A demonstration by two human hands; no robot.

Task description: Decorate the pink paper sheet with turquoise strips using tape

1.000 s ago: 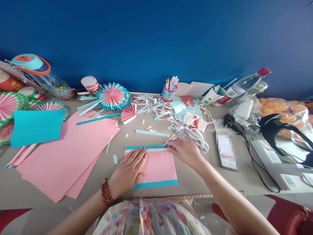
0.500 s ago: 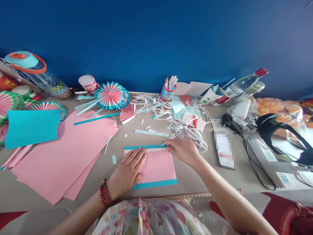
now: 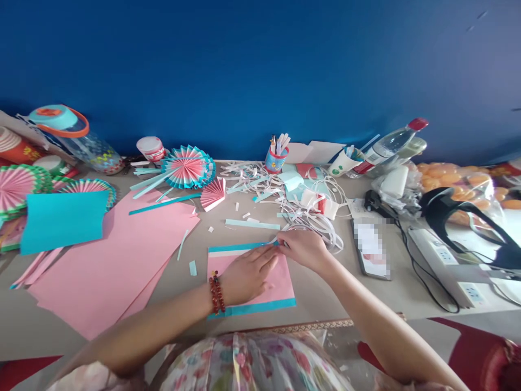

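Observation:
A pink sheet of paper [image 3: 280, 288] with blue bands along its far and near edges lies flat on the table in front of me. A thin white strip [image 3: 220, 253] runs just inside the far blue band. My left hand [image 3: 249, 276], with a beaded bracelet on its wrist, rests flat on the sheet, its fingers stretched to the right. Those fingertips reach close to my right hand [image 3: 303, 248], whose fingers are curled and pinched at the sheet's far right corner. What lies in that pinch is hidden.
Larger pink sheets [image 3: 122, 255] and a blue sheet [image 3: 65, 222] lie left. Behind are folded paper fans [image 3: 187, 167], paper scraps [image 3: 248, 176] and a pen cup [image 3: 277, 159]. To the right are a phone [image 3: 372, 250], a power strip [image 3: 442, 260] and a bottle [image 3: 391, 146].
My left hand has slid right across the sheet, from its far left part toward the far right corner. My right hand stays pinched at that corner. The view has shifted slightly.

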